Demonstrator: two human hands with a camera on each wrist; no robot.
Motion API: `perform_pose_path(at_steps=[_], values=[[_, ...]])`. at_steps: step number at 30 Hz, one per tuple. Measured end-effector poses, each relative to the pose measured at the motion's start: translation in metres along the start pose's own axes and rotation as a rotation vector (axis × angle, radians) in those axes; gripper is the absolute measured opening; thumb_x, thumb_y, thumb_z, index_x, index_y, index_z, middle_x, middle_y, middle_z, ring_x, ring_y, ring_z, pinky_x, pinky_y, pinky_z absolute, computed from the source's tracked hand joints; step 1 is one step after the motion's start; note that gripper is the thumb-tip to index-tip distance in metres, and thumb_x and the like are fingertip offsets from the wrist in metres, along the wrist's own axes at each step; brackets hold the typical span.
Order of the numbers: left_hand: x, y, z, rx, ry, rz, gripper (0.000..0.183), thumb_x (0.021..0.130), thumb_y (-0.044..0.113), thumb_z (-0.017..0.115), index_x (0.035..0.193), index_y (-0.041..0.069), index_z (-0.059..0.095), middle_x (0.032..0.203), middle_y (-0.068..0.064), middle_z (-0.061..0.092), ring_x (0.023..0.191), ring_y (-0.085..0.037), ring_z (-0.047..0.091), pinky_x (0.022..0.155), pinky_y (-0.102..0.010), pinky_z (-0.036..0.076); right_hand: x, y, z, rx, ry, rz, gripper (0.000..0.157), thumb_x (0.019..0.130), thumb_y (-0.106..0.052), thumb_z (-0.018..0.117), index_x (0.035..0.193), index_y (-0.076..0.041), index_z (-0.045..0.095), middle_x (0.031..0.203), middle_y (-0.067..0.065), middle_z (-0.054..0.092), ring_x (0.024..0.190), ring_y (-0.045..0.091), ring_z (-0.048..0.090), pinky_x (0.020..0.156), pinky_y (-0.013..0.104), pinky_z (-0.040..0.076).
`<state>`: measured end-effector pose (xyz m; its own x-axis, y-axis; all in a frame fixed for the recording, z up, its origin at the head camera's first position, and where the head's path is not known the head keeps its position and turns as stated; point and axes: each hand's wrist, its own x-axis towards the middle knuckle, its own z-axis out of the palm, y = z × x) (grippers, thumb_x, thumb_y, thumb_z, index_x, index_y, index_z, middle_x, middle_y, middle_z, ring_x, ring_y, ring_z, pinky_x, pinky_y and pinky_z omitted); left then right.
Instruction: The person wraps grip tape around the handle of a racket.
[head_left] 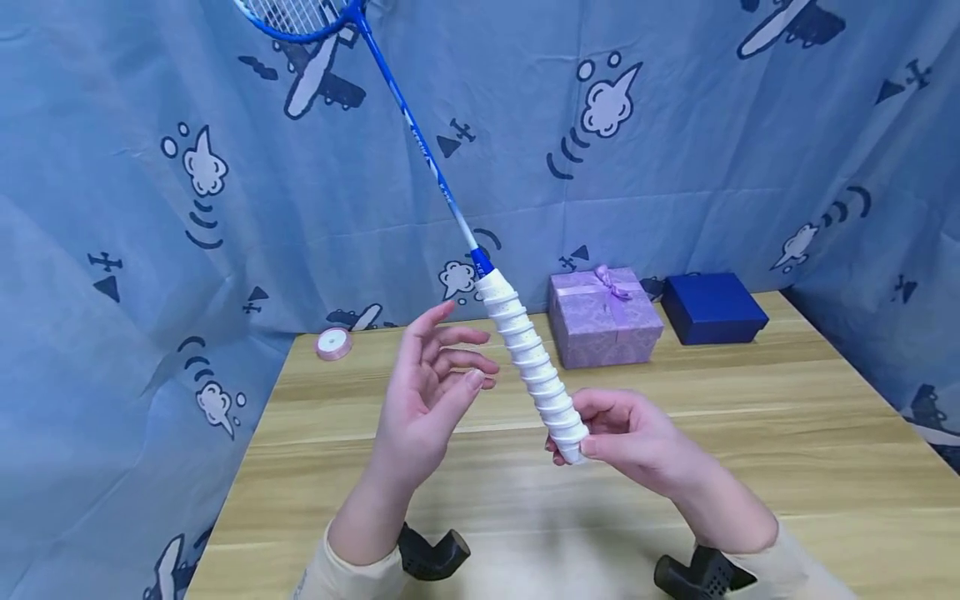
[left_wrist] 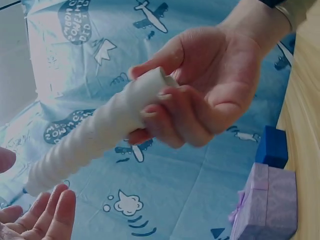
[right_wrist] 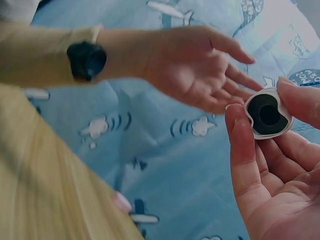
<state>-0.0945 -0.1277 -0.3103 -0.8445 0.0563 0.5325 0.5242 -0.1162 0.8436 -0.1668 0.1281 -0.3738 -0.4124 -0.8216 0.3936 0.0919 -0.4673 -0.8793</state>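
A blue badminton racket is held up at a slant over the table, its strung head cut off by the top of the head view. White ribbed grip tape wraps its handle. My right hand pinches the butt end between thumb and fingers. In the right wrist view the dark hollow butt cap faces the camera, ringed by white tape. Beside the upper handle, my left hand is apart from it, palm turned toward the handle and fingers loosely bent, with nothing in it.
A pink ribbon roll lies at the table's back left. Toward the back right stand a lilac gift box with a bow and a dark blue box. A blue patterned curtain hangs behind the wooden table.
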Motion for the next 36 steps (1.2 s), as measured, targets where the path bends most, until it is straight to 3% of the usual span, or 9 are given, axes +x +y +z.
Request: perform_pose_path(at_steps=[6,11,14,18,20,22,25,29,36], values=[[0.005,-0.003,0.003,-0.029,-0.026,-0.1,0.073,0.097,-0.009,0.056,0.159,0.013,0.023,0.146,-0.022,0.047,0.119,-0.037,0.063,0.096,-0.041,0.062,-0.017,-0.004,-0.005,-0.173,0.108,0.042,0.041,0.096,0.017,0.05,0.128,-0.004,0.066,0.115,0.006,0.074,0.103,0.019,0.074,0.093,0.035,0.062],[0.007,-0.01,0.005,0.087,0.057,-0.182,0.069,0.098,-0.006,0.06,0.156,0.014,0.029,0.138,-0.015,0.053,0.114,-0.037,0.066,0.09,-0.035,0.064,-0.027,-0.001,-0.007,-0.241,0.137,0.069,0.042,0.096,0.017,0.051,0.128,-0.006,0.067,0.114,0.005,0.074,0.101,0.018,0.075,0.091,0.033,0.062],[0.007,-0.015,0.004,0.378,0.086,-0.056,0.061,0.096,0.0,0.067,0.15,0.012,0.041,0.126,-0.011,0.06,0.103,-0.027,0.068,0.085,-0.031,0.064,-0.032,0.001,-0.009,-0.248,0.138,0.08,0.041,0.097,0.016,0.052,0.129,-0.005,0.067,0.113,0.006,0.075,0.101,0.018,0.075,0.09,0.033,0.062],[0.011,-0.017,-0.004,0.94,0.059,0.307,0.045,0.092,0.012,0.075,0.135,0.008,0.062,0.115,-0.011,0.06,0.101,-0.024,0.059,0.085,-0.031,0.057,-0.039,-0.003,-0.007,-0.254,0.169,0.122,0.041,0.096,0.016,0.053,0.128,-0.006,0.069,0.112,0.007,0.077,0.1,0.017,0.075,0.089,0.033,0.062],[0.015,-0.014,-0.008,1.124,0.013,0.459,0.04,0.091,0.017,0.075,0.129,0.009,0.068,0.118,-0.013,0.059,0.108,-0.029,0.054,0.09,-0.039,0.05,-0.041,-0.006,-0.007,-0.265,0.166,0.117,0.041,0.096,0.015,0.052,0.128,-0.005,0.068,0.111,0.007,0.077,0.1,0.017,0.075,0.089,0.033,0.062],[0.019,-0.01,-0.012,1.232,-0.056,0.537,0.037,0.091,0.021,0.076,0.126,0.012,0.071,0.123,-0.014,0.059,0.116,-0.032,0.051,0.095,-0.046,0.044,-0.043,-0.008,-0.007,-0.28,0.165,0.118,0.041,0.097,0.015,0.052,0.128,-0.005,0.068,0.111,0.008,0.077,0.1,0.018,0.075,0.089,0.032,0.062],[0.023,-0.006,-0.016,1.33,-0.147,0.582,0.034,0.092,0.027,0.076,0.124,0.016,0.072,0.127,-0.01,0.063,0.128,-0.033,0.051,0.113,-0.055,0.035,-0.046,-0.011,-0.009,-0.303,0.16,0.126,0.041,0.097,0.015,0.053,0.129,-0.005,0.068,0.111,0.008,0.077,0.1,0.018,0.075,0.089,0.032,0.062],[0.025,-0.004,-0.019,1.394,-0.224,0.577,0.035,0.092,0.032,0.076,0.123,0.016,0.073,0.121,-0.005,0.067,0.124,-0.029,0.056,0.124,-0.06,0.024,-0.052,-0.015,-0.013,-0.368,0.174,0.157,0.039,0.097,0.014,0.055,0.129,-0.004,0.067,0.11,0.008,0.077,0.099,0.018,0.075,0.088,0.031,0.062],[0.024,-0.007,-0.02,1.402,-0.353,0.492,0.034,0.091,0.032,0.079,0.12,0.014,0.073,0.11,-0.001,0.069,0.107,-0.022,0.064,0.114,-0.051,0.043,-0.056,-0.024,-0.021,-0.511,0.168,0.164,0.034,0.096,0.011,0.06,0.129,0.004,0.066,0.111,0.004,0.076,0.097,0.016,0.074,0.085,0.032,0.064]])
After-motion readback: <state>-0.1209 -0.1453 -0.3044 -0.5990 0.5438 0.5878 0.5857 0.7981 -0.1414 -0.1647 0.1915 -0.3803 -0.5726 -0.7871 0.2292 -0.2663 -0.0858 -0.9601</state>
